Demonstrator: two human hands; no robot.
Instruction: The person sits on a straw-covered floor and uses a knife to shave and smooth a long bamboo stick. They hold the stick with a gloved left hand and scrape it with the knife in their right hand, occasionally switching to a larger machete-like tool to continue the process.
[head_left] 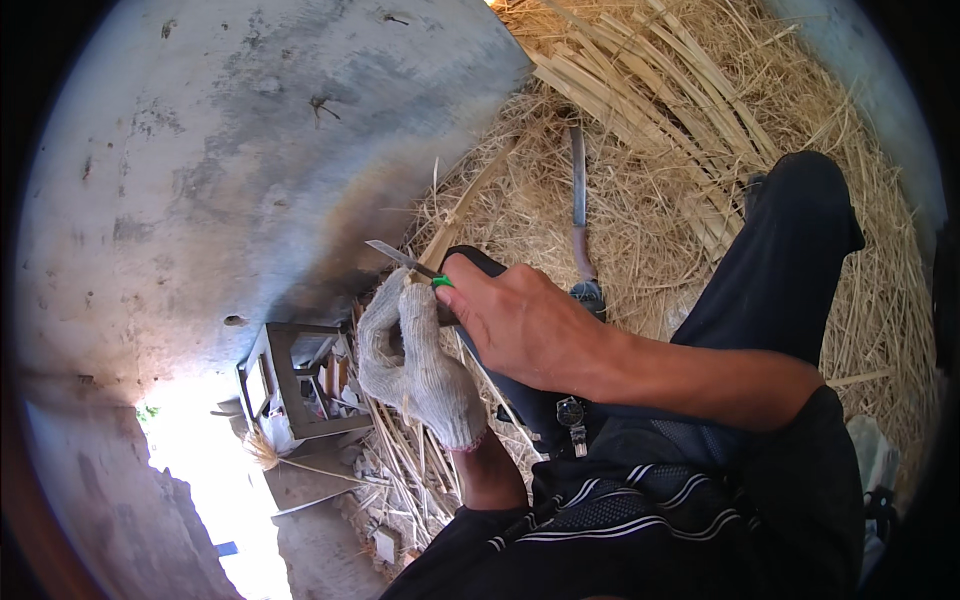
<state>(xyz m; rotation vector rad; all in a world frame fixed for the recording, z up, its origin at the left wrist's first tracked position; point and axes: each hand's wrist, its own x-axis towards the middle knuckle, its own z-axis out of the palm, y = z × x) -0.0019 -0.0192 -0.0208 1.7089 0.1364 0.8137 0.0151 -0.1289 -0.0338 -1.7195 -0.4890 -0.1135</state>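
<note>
Left hand (428,375) gloved, curled; right hand (525,322) bare, fisted.

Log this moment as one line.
White-gloved left hand: holding pale flat wooden strip; bare right hand: holding green-handled metal knife; brown-handled long metal blade: on yellow straw

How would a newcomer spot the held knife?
Start at the bare right hand near the picture's centre. From its grip, the small knife points up and left, above the gloved left hand. Its green handle distinguishes it from the long-bladed tool on the straw.

Blown-out opening (200,450) lower left, partly shadowed wall (270,170); dark-edged fisheye curvature
</note>
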